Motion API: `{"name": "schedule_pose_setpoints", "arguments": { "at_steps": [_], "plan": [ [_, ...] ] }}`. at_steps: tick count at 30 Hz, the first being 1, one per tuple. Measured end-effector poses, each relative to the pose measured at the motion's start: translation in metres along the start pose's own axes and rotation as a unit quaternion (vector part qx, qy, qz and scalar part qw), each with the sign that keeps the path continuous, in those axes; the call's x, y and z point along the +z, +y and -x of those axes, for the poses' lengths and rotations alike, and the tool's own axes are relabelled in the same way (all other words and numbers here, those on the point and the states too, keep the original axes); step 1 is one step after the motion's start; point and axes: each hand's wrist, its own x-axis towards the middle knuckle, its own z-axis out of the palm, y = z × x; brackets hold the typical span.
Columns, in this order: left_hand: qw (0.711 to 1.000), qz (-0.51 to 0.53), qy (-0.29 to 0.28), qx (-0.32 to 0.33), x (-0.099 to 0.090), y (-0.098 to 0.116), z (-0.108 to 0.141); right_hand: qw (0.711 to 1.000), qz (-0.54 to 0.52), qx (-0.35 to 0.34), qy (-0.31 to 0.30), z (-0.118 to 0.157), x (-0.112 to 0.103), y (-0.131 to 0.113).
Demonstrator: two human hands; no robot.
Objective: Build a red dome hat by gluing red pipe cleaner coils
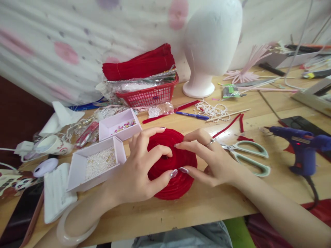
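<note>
A round red disc, wound in rings of fuzzy chenille stem, lies on the wooden table in front of me, with a small dark hole near its middle. My left hand grips it from the left, fingers curled over its top and thumb pressed on the surface. From the right, my right hand holds the disc with bent fingertips and thumb, the thumb tips nearly meeting. The hands cover both sides of the disc. Just right of my right hand lie scissors with pale green handles, their blades partly hidden.
Left are boxes of pearl beads and coloured gems. Behind stand a red basket with red chenille stems and a white foam head. A blue glue gun is at right; bead strings and a pen lie behind the disc.
</note>
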Motion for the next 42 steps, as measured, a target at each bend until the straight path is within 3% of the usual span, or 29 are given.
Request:
{"name": "schedule_pose_setpoints", "arguments": {
  "at_steps": [9,25,31,36,42],
  "plan": [
    [1.000,0.014,-0.011,-0.004,-0.001,0.001,-0.003,1.000,-0.001,0.001,-0.002,0.000,0.000,0.001],
    [0.999,0.021,0.020,0.032,0.004,-0.007,0.003,1.000,-0.005,0.003,-0.007,0.000,0.000,0.001],
    [0.989,-0.038,0.125,0.065,0.002,-0.013,0.009,1.000,0.007,-0.004,-0.006,0.002,0.002,-0.002],
    [0.974,-0.057,0.214,0.044,0.007,-0.027,0.023,0.999,0.036,0.002,0.031,0.007,0.008,-0.004],
    [0.965,-0.065,0.248,0.064,0.020,-0.039,0.033,1.000,0.010,0.009,0.026,0.009,0.012,0.003]
  ]
}}
